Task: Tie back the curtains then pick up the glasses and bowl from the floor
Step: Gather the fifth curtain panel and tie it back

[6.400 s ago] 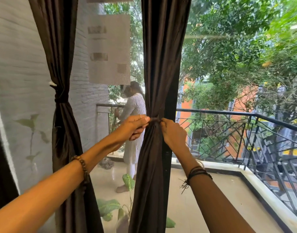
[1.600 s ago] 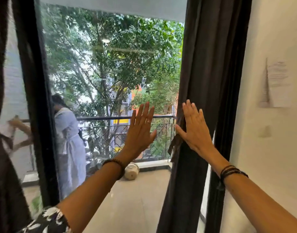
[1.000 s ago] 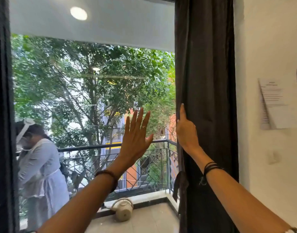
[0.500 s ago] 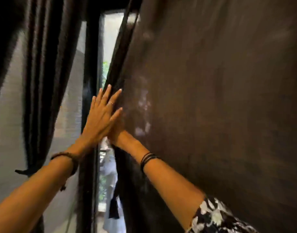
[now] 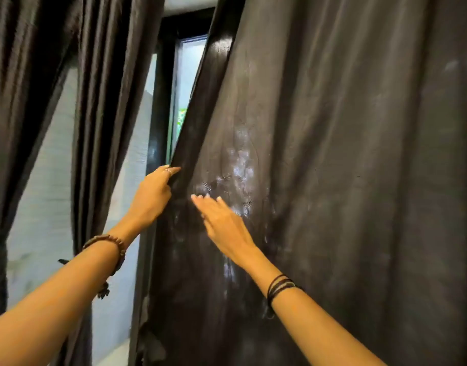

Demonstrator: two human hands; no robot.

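Note:
A wide dark brown curtain (image 5: 332, 180) hangs spread out over the right two thirds of the view. My left hand (image 5: 151, 196) grips its left edge, fingers curled round the hem. Just to the right, my right hand (image 5: 221, 223) lies with straight fingers against the front of the same cloth. Two other dark curtains hang on the left: one (image 5: 100, 114) gathered beside the window frame, one (image 5: 10, 128) at the far left edge, cinched low by a tie. No glasses or bowl show in this view.
A black window frame (image 5: 161, 101) stands between the curtains, with a strip of bright glass beside it. A pale grey wall shows through the pane on the left. A loose tie-back hangs low at the big curtain's left edge (image 5: 147, 347).
The big curtain has been drawn across the window. My left hand went from flat to gripping its edge. My right hand came out from behind the cloth onto its front.

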